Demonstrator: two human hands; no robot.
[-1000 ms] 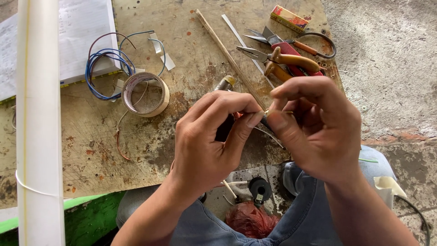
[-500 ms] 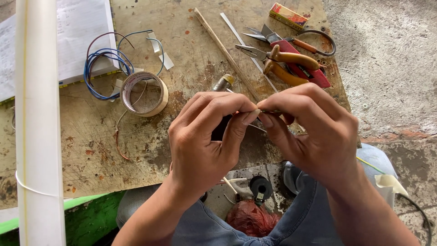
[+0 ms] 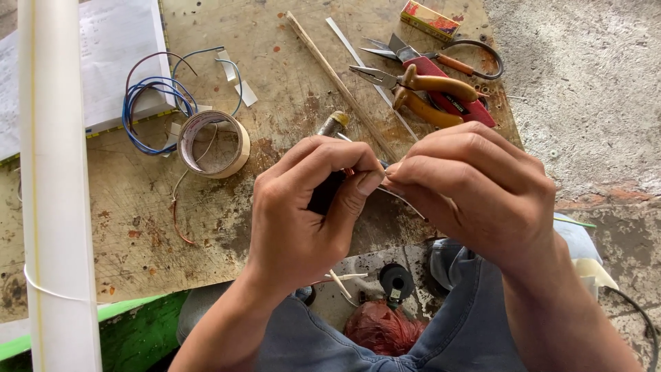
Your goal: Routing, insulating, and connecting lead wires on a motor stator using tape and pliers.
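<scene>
Quantity: one tape roll [image 3: 213, 144], one pair of yellow-handled pliers [image 3: 420, 93], one pair of scissors [image 3: 441, 58], one white pipe [image 3: 58, 186], one small box [image 3: 432, 19], two hands.

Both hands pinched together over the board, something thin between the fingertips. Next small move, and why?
Probably keep the left hand steady and let the right hand work the thin wire with its fingertips. Both grips meet at one spot above the wooden board, and the wire's free end trails out under the right hand. What the left hand encloses is hidden.

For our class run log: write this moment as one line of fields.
left hand: pinching small dark part | right hand: pinching thin wire | fingertips meet | over worn board | pliers, tape roll untouched
</scene>
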